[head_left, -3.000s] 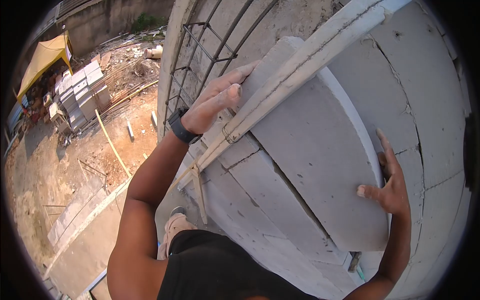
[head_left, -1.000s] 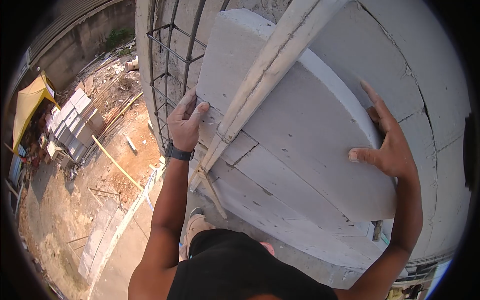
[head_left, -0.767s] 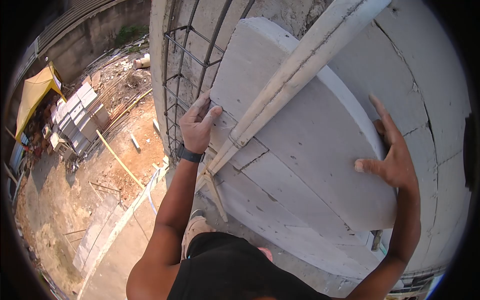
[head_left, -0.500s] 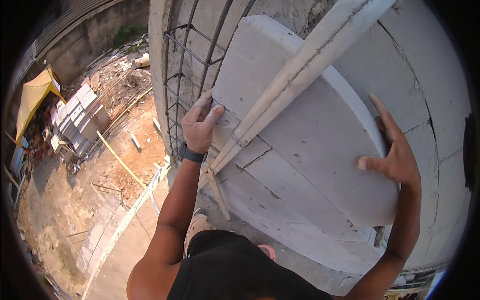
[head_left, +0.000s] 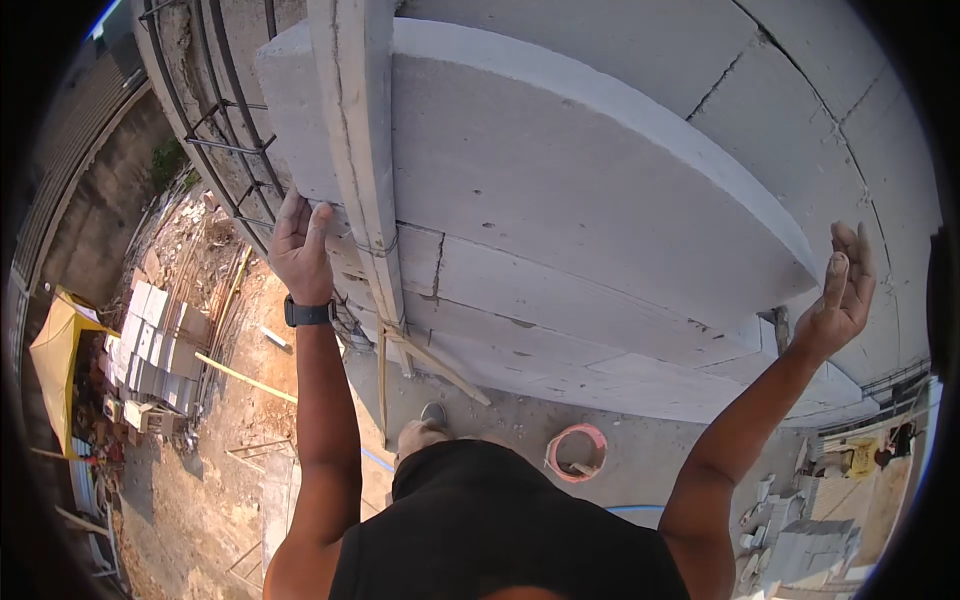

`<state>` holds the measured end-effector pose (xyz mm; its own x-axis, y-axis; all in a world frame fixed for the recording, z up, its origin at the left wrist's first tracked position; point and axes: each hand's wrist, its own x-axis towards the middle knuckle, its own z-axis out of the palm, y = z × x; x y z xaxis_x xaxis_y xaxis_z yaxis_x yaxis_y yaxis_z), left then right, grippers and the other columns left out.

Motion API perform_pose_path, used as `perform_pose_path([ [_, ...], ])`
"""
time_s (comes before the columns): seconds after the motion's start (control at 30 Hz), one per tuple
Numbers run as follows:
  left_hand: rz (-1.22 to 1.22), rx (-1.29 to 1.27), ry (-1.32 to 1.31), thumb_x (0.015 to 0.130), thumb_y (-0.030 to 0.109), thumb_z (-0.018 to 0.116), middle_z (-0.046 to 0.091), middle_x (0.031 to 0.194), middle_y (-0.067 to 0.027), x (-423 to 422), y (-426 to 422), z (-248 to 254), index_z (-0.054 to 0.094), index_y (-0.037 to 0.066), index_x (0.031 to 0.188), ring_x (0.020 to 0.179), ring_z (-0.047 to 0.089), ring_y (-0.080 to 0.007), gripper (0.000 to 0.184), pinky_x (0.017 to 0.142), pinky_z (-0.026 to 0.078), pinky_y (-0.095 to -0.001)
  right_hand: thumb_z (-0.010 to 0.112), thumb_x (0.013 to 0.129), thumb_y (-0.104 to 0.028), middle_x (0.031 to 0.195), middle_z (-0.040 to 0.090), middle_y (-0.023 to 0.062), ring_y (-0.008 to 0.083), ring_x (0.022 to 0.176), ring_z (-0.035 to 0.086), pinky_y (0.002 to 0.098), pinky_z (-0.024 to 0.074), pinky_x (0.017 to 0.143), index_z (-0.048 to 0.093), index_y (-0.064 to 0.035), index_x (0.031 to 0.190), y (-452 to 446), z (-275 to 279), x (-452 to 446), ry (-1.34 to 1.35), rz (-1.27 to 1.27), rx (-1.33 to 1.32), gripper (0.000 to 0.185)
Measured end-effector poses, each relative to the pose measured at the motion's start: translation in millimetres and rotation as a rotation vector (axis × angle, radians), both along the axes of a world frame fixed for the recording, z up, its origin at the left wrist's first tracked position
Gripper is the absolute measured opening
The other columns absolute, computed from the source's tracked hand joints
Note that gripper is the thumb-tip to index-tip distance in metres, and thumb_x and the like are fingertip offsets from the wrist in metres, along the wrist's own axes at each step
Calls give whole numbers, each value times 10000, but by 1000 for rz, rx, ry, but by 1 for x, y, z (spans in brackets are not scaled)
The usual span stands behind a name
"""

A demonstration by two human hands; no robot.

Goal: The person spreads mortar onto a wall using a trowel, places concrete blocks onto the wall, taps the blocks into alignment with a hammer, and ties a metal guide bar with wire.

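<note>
A long pale-grey lightweight concrete block (head_left: 560, 160) lies along the top of a block wall (head_left: 560, 290), behind an upright wooden post (head_left: 350, 120). My left hand (head_left: 303, 250), wearing a dark watch, is at the block's lower left corner. Its thumb is on the near side and its fingers go round the end, partly hidden. Beyond the block's right end, my right hand (head_left: 840, 290) is raised off the surface. Its fingers are slightly bent and apart from the thumb, with nothing in them.
Steel rebar (head_left: 230, 140) stands left of the block, beside a drop to the ground. Wooden braces (head_left: 435, 365) lean at the post's foot. A pinkish round bucket (head_left: 577, 452) stands on the floor. Stacked blocks (head_left: 160, 340) and a yellow canopy (head_left: 62, 350) are below left.
My right hand has come off the block's right end and moved outward. My left hand stays at the left corner. The view has turned, so the post now looks upright and the bucket shows fully.
</note>
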<state>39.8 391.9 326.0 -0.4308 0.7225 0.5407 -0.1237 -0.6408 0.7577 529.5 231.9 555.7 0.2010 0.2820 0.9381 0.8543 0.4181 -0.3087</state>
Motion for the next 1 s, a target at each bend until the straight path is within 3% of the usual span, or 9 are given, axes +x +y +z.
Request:
perform_pose_path([
  [0.07, -42, 16, 25, 928, -36, 636, 566, 1348, -207, -4, 0, 2, 446, -107, 1394, 1230, 570, -226, 508, 1035, 470, -315, 547, 991, -131, 1146, 663, 168, 257, 1116, 628, 377, 499, 992, 557, 39, 1314, -23, -44, 37, 309, 17, 97, 365],
  [0.13, 2, -34, 75, 931, -27, 638, 555, 1352, -220, -11, 2, 1, 429, -110, 1405, 1246, 558, -232, 524, 1057, 455, -323, 577, 984, -195, 1143, 654, 134, 219, 1075, 627, 348, 492, 968, 553, 14, 1340, -41, -91, 64, 473, 84, -94, 414],
  [0.27, -19, -54, 188, 942, -7, 635, 550, 1365, -207, -27, 9, 4, 429, -104, 1409, 1254, 550, -225, 520, 1057, 452, -323, 726, 877, -337, 1289, 610, 209, 342, 1244, 553, 437, 420, 1063, 501, 11, 1405, -53, -135, 74, 125, -52, -611, 672],
  [0.3, -24, -53, 226, 945, 0, 635, 550, 1369, -199, -33, 11, 6, 429, -98, 1413, 1258, 547, -220, 520, 1056, 450, -320, 726, 877, -337, 1289, 610, 209, 342, 1244, 553, 437, 420, 1063, 501, 11, 1405, -56, -139, 74, 140, -64, -608, 672],
  [0.37, -62, -84, 257, 946, 7, 638, 553, 1370, -189, -47, 19, 5, 429, -91, 1418, 1257, 546, -213, 525, 1052, 449, -315, 815, 770, -439, 1375, 550, 239, 377, 1325, 478, 460, 357, 1118, 489, 24, 1403, -55, -141, 74, -102, -185, -747, 850],
  [0.47, -90, -148, 292, 944, 24, 650, 557, 1373, -176, -55, 22, 5, 424, -79, 1429, 1249, 550, -201, 545, 1044, 445, -302, 831, 743, -460, 1398, 527, 250, 385, 1356, 444, 450, 354, 1123, 485, 12, 1412, -47, -130, 70, -77, -90, -843, 889],
  [0.7, -66, -208, 289, 900, 74, 725, 568, 1349, -219, -63, 30, 6, 375, -141, 1427, 1192, 598, -218, 668, 977, 498, -291, 835, 735, -454, 1311, 593, 249, 387, 1286, 512, 443, 389, 1090, 557, 12, 1338, -28, -122, 57, -49, 6, -1008, 812],
  [0.83, -34, -216, 234, 896, 72, 727, 566, 1352, -222, -50, 20, 11, 385, -143, 1419, 1197, 595, -218, 661, 982, 496, -291, 806, 785, -418, 1208, 650, 223, 371, 1183, 574, 434, 429, 1020, 623, 15, 1225, -24, -126, 54, -31, 43, -1015, 644],
  [1.0, -55, -201, 255, 896, 70, 725, 611, 1308, -163, -42, 13, 21, 446, -127, 1394, 1165, 597, -164, 604, 979, 471, -261, 786, 817, -383, 1167, 665, 217, 358, 1134, 595, 423, 440, 988, 648, 7, 1177, -25, -128, 55, -83, 29, -980, 548],
])
